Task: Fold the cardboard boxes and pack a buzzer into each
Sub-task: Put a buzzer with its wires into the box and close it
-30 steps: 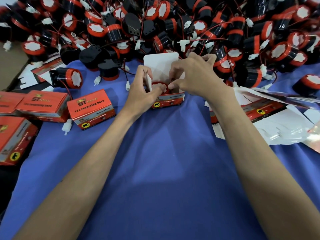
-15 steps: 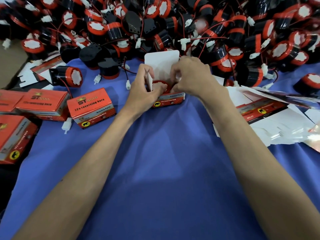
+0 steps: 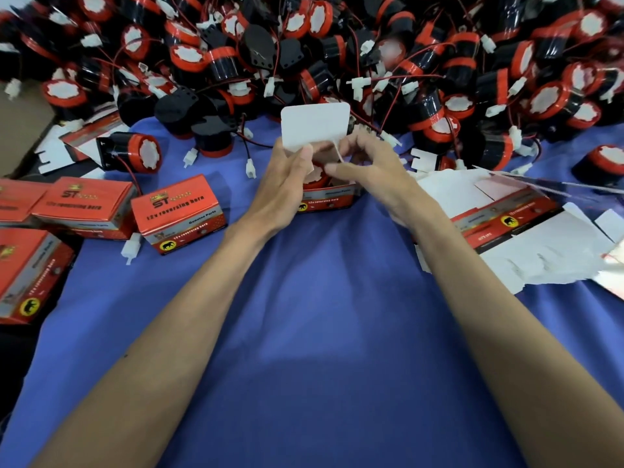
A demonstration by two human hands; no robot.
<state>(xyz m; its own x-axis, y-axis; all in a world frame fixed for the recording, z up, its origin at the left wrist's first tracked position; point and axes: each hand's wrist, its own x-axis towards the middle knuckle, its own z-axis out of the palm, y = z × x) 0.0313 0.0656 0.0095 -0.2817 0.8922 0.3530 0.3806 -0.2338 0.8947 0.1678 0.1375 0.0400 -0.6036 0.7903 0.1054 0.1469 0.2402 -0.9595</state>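
On the blue cloth-covered worktop [image 3: 320, 332], a small red printed cardboard box [image 3: 326, 197], top open, white rounded lid flap [image 3: 315, 126] upright at its far edge. Inside, a round black-and-red plastic buzzer [image 3: 315, 180], only its red rim showing between the hands. Left hand [image 3: 283, 184] at the box's left end, thumb at the foot of the lid flap, other fingers curled behind. Right hand [image 3: 374, 173] at the right end, thumb and curled fingers pinching a thin white side flap (seen edge-on). Just behind, a deep heap of loose buzzers [image 3: 337, 45] along the whole far edge. Left, closed red boxes [image 3: 179, 214]; right, flat unfolded box blanks [image 3: 540, 238]. Widest room for moving: the broad blue stretch under the forearms.
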